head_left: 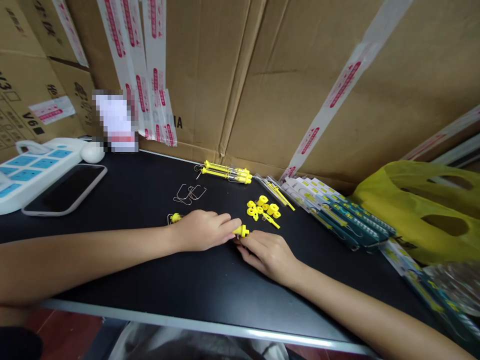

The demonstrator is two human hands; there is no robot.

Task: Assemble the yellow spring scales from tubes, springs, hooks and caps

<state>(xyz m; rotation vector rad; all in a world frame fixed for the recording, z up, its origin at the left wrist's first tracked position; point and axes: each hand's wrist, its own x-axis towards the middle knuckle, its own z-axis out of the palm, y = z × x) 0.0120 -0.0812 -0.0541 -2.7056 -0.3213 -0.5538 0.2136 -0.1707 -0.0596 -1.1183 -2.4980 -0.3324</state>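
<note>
Spreading before you, the table (225,300) is running toward a bag (390,200) at right, with cards (337,215) lying beside it. Your left hand (200,230) is gripping, and your right hand (269,254), its hold impossible to tell, is resting at the right end of, a yellow tube (240,231) mid-table. Yellow parts (263,200) are lying on its far right, wire hooks (191,192) on its far left.

Soft, rather dim light, outer edges stretched and blurred

Bare forearms (123,262), a dark sleeve (18,344), pale grey clothing (168,344) below.
</note>
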